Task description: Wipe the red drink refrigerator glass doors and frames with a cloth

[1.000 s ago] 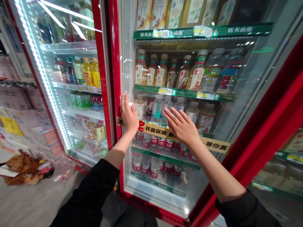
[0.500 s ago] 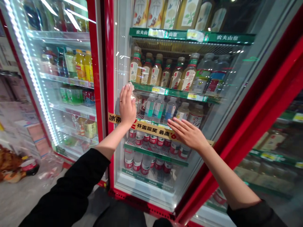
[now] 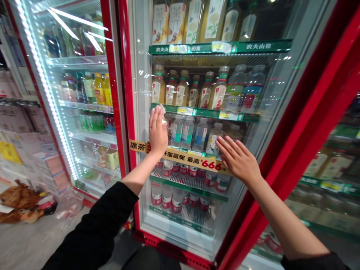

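Note:
My left hand (image 3: 158, 131) lies against the glass door (image 3: 143, 187) of a drinks fridge, fingers stretched upward. Under its fingers is a crumpled white tissue (image 3: 161, 108), pressed to the glass; most of it is hidden by the hand. My right hand (image 3: 239, 159) rests flat on the same door with the fingers together and pointing up and left, holding nothing. It covers the right end of a yellow printed strip (image 3: 188, 159) that runs across the glass. My left wrist crosses that strip too.
Behind the glass stand tea bottles (image 3: 219, 90) and water bottles (image 3: 177, 198) on green-edged shelves. A red door frame (image 3: 278, 165) slants along the right. Another lit fridge (image 3: 92, 108) stands at left, with pink boxes (image 3: 53, 168) and a plastic bag (image 3: 69, 204) on the floor.
My left hand has moved slightly right across the glass with the tissue. My right hand has slid right, showing more of the yellow strip's red digits. The view has shifted a little.

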Motion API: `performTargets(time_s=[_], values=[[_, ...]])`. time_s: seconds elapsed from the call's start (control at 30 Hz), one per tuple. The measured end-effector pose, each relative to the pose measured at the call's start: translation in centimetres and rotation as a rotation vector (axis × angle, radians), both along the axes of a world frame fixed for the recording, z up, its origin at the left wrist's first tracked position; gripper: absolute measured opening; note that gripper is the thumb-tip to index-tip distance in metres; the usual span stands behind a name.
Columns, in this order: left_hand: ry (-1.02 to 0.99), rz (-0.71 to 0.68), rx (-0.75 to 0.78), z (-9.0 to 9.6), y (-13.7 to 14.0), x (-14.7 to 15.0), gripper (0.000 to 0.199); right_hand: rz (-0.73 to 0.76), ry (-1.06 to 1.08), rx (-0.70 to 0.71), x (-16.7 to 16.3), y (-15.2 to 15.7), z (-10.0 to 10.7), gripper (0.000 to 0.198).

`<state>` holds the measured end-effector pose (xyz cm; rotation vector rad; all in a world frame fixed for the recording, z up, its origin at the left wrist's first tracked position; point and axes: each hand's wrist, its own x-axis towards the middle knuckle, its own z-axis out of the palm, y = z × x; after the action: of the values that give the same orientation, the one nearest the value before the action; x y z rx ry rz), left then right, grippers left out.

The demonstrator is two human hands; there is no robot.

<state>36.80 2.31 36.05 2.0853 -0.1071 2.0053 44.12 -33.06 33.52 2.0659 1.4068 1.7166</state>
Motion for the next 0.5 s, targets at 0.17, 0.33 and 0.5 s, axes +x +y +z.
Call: performTargets(time_s=[0.17, 0.33, 0.5], values=[[0.128, 0.066, 0.237, -1.6, -4.4, 0.7, 0.071, 0.027, 0.017, 0.004, 0.3, 0.0, -0.2, 0.083], [0.195, 0.077, 0.444, -5.5, -2.0, -1.6, 0.078, 0.027, 0.006, -0.001, 0.4, 0.0, -0.2, 0.082], [0.042, 0.079, 0.105, -2.1, -0.8, -0.8, 0.076, 0.027, 0.014, 0.001, 0.3, 0.2, -0.2, 0.082]])
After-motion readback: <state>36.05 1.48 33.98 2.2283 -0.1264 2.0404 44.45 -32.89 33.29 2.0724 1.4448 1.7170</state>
